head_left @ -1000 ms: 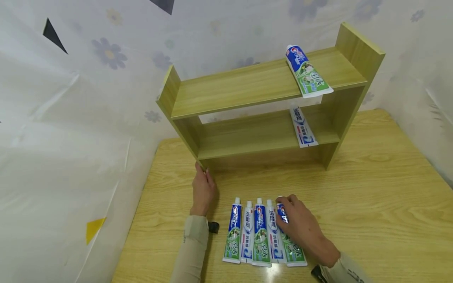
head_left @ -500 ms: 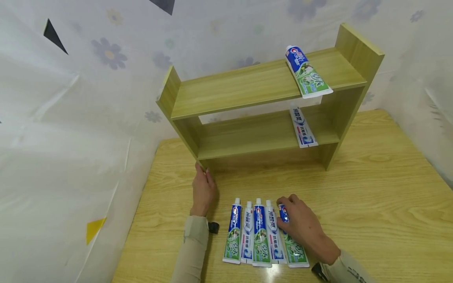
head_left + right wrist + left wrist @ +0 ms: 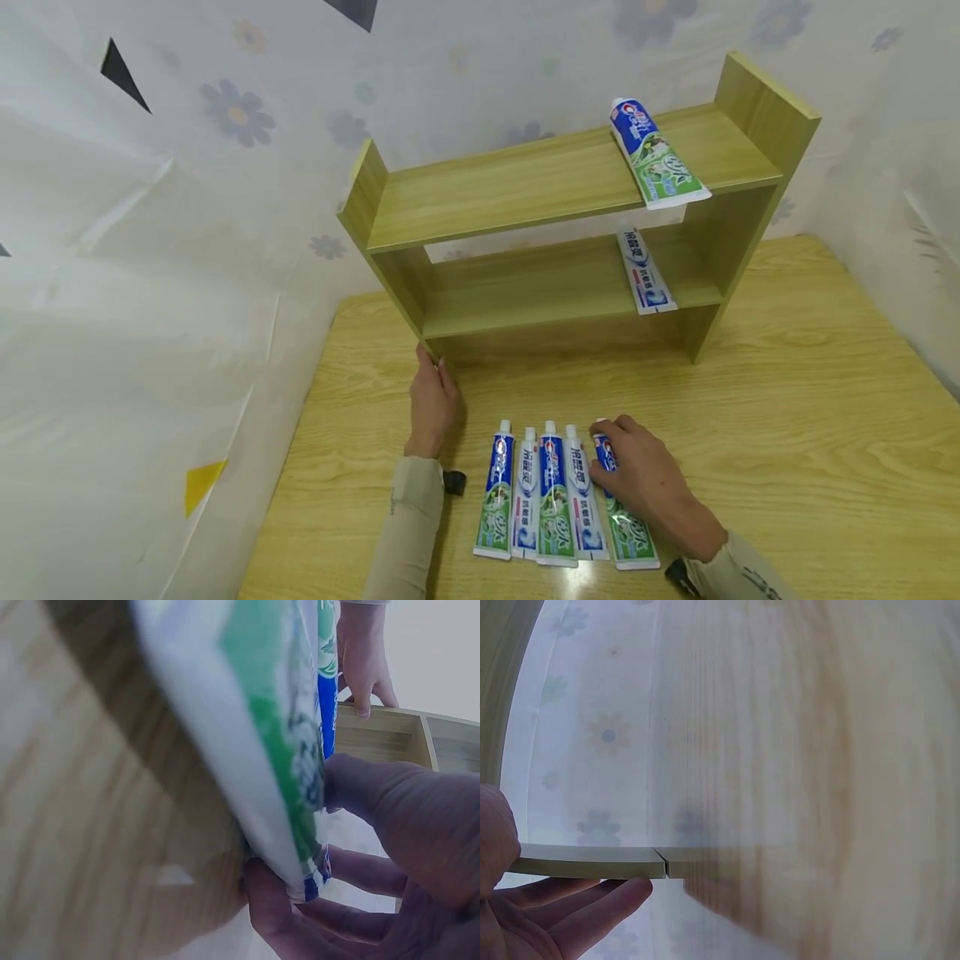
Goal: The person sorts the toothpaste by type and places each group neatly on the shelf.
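In the head view my left hand [image 3: 432,408] grips the lower left end of a wooden shelf [image 3: 517,192]. The left wrist view has its thumb above and fingers [image 3: 607,915] beneath the board's edge [image 3: 592,868]. My right hand [image 3: 648,475] holds a blue-and-green toothpaste tube [image 3: 633,537] by its sides at the right end of a row; the palm covers part of it. Seen from the right wrist, thumb and fingers curl round that tube. Left of it lie white toothpaste tubes [image 3: 585,508] alternating with blue-and-green toothpaste tubes [image 3: 555,500], caps toward the shelf.
One blue-and-green tube [image 3: 656,154] lies on the upper shelf board, its end past the front edge. Below it a white tube [image 3: 645,271] rests on the lower board. The wooden table [image 3: 810,433] meets sheeted walls [image 3: 150,250] behind and at the sides.
My right hand has shifted slightly right with the tube it holds, and a narrow gap has opened beside the neighbouring white tube. The left hand stays on the shelf.
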Tool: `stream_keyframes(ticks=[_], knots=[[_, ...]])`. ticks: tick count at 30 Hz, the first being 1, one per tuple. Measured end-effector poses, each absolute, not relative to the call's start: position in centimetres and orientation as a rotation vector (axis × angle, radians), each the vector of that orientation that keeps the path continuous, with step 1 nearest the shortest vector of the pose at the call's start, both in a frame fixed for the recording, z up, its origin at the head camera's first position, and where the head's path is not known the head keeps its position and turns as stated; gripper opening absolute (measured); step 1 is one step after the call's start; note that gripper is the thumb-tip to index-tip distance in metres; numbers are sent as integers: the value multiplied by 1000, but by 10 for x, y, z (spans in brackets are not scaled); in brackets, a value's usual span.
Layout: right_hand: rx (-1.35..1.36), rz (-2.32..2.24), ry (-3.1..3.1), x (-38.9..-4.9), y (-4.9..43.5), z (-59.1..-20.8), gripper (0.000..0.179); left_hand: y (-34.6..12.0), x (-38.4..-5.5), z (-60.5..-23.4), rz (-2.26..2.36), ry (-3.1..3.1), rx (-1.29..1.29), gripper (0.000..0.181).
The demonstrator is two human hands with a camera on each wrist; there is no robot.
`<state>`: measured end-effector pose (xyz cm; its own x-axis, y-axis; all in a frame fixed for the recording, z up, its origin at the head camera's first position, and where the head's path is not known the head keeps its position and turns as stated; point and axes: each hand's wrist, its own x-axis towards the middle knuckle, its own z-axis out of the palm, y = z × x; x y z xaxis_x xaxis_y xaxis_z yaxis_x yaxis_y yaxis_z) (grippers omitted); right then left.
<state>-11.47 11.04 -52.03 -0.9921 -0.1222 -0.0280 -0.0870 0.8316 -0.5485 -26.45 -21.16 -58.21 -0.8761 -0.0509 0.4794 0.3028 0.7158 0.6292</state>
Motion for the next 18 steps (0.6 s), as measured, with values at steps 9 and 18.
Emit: stream_keyframes(ticks=[9,18], knots=[[-194,-959,2981,-120,115,-510,50,-211,-265,-578,-981,-2447,-215,48],[-251,-962,3057,-127,118,-485,50,-215,-270,-591,-995,-2455,-193,50]])
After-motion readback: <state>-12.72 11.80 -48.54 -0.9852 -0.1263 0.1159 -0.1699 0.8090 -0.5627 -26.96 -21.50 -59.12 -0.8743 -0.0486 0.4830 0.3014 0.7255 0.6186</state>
